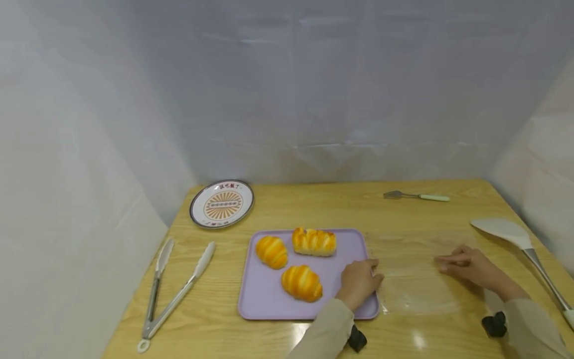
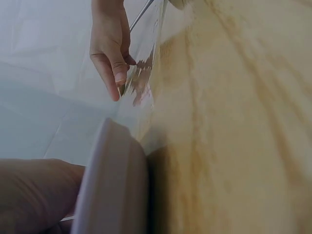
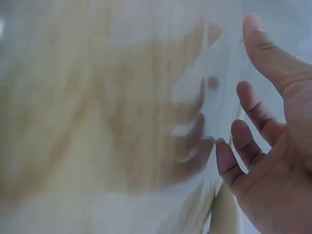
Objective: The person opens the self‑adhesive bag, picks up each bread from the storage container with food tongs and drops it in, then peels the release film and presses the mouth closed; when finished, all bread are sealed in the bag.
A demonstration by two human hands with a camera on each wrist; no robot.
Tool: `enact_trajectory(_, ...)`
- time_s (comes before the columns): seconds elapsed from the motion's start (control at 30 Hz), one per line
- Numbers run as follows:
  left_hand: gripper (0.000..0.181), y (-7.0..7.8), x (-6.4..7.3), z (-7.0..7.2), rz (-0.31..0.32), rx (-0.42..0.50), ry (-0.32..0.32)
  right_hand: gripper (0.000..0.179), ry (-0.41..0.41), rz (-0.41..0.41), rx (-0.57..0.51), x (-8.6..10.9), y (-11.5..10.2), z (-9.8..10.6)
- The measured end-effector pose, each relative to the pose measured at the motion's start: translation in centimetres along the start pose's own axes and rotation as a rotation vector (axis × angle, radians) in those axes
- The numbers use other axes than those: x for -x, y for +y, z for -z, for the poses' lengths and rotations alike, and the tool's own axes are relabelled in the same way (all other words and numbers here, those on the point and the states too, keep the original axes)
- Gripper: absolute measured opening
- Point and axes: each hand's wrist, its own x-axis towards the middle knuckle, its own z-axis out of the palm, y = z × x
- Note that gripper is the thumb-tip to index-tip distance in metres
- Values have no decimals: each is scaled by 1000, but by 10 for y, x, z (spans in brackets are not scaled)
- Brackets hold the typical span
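My left hand [image 1: 360, 284] lies over the right side of a purple tray [image 1: 269, 310], its thumb and forefinger apart and reaching past the rim. In the left wrist view the tray's edge [image 2: 114, 180] hides most of those fingers. Three breads sit on the tray: a croissant [image 1: 271, 252] at left, another croissant [image 1: 302, 283] in front and a loaf-shaped bread [image 1: 314, 242] behind. Right of the tray, a clear plastic sheet [image 1: 417, 294] lies on the table. My right hand [image 1: 477, 270] is at its right part; in the right wrist view the fingers are spread and loosely bent, holding nothing.
Metal tongs [image 1: 179, 294] lie spread at the left of the wooden table [image 1: 215, 329]. A round patterned plate [image 1: 242, 199] stands at the back left. A green-handled fork [image 1: 432, 198] lies at the back right, and a white-headed turner [image 1: 506, 231] along the right edge.
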Motion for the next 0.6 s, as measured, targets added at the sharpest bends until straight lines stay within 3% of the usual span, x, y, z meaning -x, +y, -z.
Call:
enact_trajectory(0.13,35,0,-1,-1,4,-1,-7,33,-15,98,-43,-5,7,-1)
enact_trajectory(0.3,35,0,0,1,9,18,-6,28,1,133,-52,-9,9,-4)
enact_trajectory(0.6,35,1,0,1,11,11,-15,17,181,124,53,-2,5,-11)
